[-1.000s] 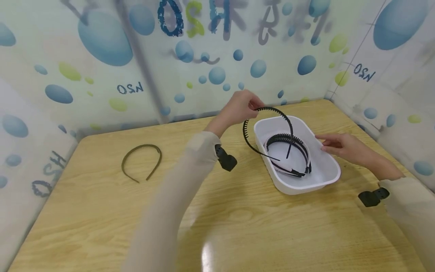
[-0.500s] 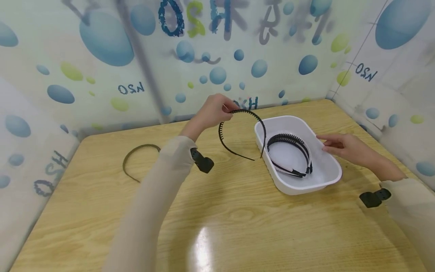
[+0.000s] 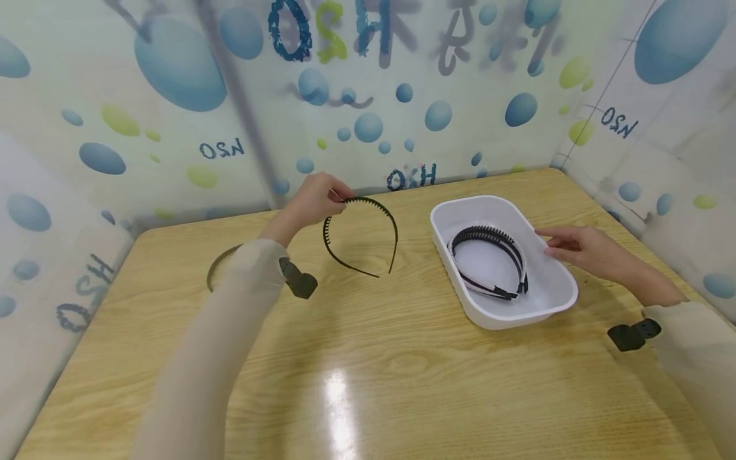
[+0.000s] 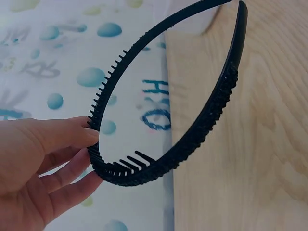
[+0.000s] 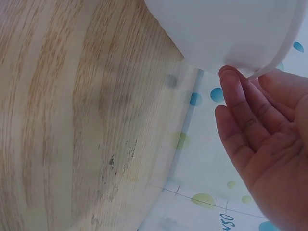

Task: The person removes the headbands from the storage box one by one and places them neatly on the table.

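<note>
Black and toothed along its inner edge, the held headband [image 3: 396, 231] hangs from your left hand [image 3: 316, 199], pinched between thumb and curled fingertips near the top of its curve. Its two free ends point down over the worktop [image 3: 391, 358], left of the white tray [image 3: 549, 291] and clear of it; you cannot tell from these views whether the ends touch the wood. Your left-wrist view shows a rough, beaded-looking outer face. Your right hand [image 3: 583, 249] has the tray's far-right rim lightly between thumb and fingers, barely parted. Inside the tray, a nested group of headbands [image 3: 489, 233], mostly black with something pale among them, lies toward the left wall. Partly hidden behind your left sleeve [image 3: 230, 313], another headband [image 3: 218, 258] lies on the worktop.
</note>
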`<state>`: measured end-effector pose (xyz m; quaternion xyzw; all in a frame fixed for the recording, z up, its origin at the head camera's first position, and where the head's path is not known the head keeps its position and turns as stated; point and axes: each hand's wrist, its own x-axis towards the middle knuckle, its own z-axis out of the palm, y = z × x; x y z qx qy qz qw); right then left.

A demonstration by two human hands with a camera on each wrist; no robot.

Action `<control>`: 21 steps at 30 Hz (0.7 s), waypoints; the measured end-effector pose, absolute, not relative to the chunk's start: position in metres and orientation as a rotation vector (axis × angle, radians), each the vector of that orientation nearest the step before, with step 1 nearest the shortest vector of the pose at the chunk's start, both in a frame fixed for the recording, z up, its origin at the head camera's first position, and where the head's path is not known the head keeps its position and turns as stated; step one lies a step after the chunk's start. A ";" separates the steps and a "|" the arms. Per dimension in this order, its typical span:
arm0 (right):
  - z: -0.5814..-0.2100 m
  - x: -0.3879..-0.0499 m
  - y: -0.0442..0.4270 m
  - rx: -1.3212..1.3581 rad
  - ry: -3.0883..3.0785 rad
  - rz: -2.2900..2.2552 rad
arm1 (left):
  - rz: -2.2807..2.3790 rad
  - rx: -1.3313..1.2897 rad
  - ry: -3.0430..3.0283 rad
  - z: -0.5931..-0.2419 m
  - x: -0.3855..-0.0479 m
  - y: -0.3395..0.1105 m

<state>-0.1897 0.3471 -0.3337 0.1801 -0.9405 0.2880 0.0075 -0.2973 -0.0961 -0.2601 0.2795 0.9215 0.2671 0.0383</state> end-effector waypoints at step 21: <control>-0.332 -0.189 0.345 0.563 -2.954 0.880 | 0.781 0.827 2.790 -0.297 -0.302 -0.153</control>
